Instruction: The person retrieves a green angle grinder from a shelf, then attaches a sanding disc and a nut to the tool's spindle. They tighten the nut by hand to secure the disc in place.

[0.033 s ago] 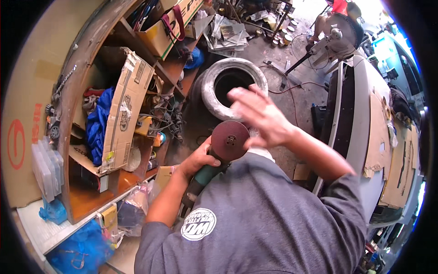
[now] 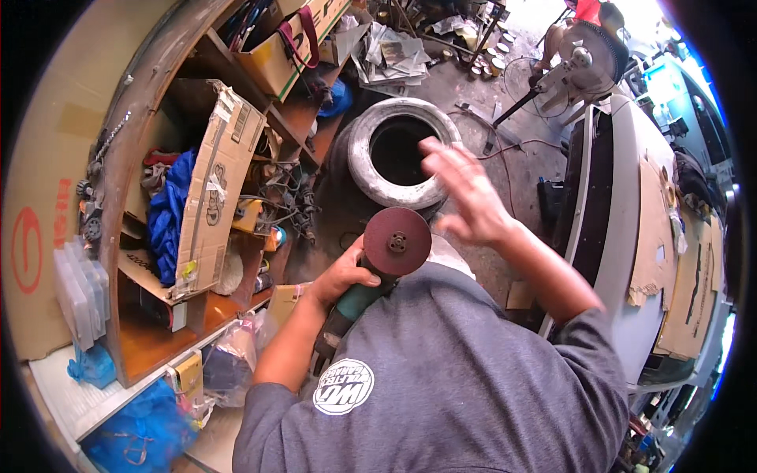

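Observation:
My left hand (image 2: 344, 276) is wrapped round the green body of an angle grinder (image 2: 359, 303), close to my chest. A dark red abrasive disc (image 2: 380, 230) faces up on the grinder's head, with a metal nut at its centre. To the right of the disc, my right hand (image 2: 471, 203) is raised, holding nothing, its fingers apart and slightly blurred. Its fingertips overlap the right rim of a pale, dusty tyre (image 2: 364, 162) standing beyond the grinder; I cannot tell whether they touch it.
On the left, a wooden shelf (image 2: 209, 315) holds a torn cardboard box (image 2: 217, 189), blue cloth and tangled cables. Cardboard lies on a grey vehicle (image 2: 619, 236) at the right. A round, dark-rimmed machine (image 2: 579, 59) stands at the far right. Papers (image 2: 394, 55) and a cord lie on the floor.
My right hand has moved right, away from the disc's edge. My left hand and the angle grinder have hardly shifted.

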Tool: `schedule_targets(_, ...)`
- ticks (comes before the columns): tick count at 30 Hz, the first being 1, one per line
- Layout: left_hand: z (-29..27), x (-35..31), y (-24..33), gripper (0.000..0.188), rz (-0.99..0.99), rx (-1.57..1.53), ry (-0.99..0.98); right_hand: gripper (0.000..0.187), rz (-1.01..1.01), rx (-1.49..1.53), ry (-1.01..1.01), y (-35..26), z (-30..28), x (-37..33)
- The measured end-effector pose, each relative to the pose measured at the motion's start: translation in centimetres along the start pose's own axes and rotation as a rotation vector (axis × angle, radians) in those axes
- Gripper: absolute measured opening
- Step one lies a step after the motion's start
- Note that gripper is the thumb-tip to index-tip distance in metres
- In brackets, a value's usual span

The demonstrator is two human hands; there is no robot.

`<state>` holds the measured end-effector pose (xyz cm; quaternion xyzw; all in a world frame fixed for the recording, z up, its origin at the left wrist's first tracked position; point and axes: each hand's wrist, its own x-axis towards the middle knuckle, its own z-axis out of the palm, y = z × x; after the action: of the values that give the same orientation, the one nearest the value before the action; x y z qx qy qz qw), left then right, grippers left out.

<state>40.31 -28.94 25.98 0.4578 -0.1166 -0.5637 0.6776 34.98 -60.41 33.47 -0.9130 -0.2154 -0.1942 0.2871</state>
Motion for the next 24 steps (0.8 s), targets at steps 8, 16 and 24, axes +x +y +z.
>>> schedule_targets(8, 0.3, 0.7, 0.1, 0.096, -0.113, -0.107, -0.051, 0.072, 1.134, 0.355, 0.349, -3.2, 10.0, -20.1)
schedule_targets(16, 2.7, 4.3, -0.1, 0.097, -0.334, -0.001, -0.181, 0.068, 0.870, 0.088, 0.291, -6.5, 2.9, -16.0)
schedule_targets(24, 4.6, 7.2, -2.7, 0.110, -0.384, 0.242, -0.348, 0.056, 0.728, -0.006, 0.500, -9.4, -3.4, -17.4)
